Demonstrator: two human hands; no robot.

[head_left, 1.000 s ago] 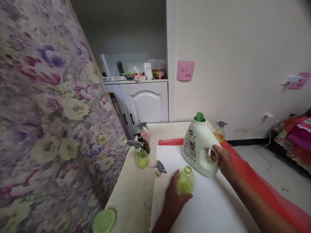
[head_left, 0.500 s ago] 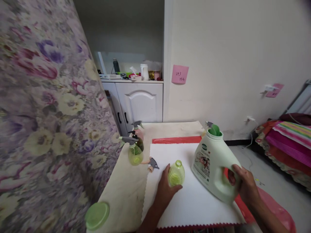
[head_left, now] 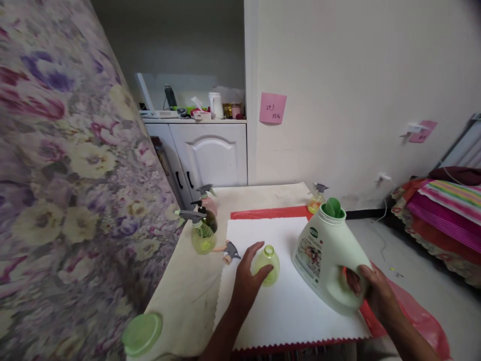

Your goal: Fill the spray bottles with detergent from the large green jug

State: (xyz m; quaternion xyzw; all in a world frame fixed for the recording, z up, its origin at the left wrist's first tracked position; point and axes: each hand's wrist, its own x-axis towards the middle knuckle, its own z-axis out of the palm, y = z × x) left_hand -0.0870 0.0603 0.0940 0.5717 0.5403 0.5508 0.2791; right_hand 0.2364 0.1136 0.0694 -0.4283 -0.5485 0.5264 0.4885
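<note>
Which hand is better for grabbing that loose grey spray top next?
Probably the left hand: it's open and nearer the grey-and-tan trigger spray top. The right hand is farther away and holds the big pale-green plastic jug.

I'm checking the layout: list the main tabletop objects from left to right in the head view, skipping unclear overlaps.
Round green object, yellow-green spray bottle, detached spray head, uncapped bottle, pale green jug.

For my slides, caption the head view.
Right hand gripping a pale-green jug, left hand curved beside open spray bottle.
</note>
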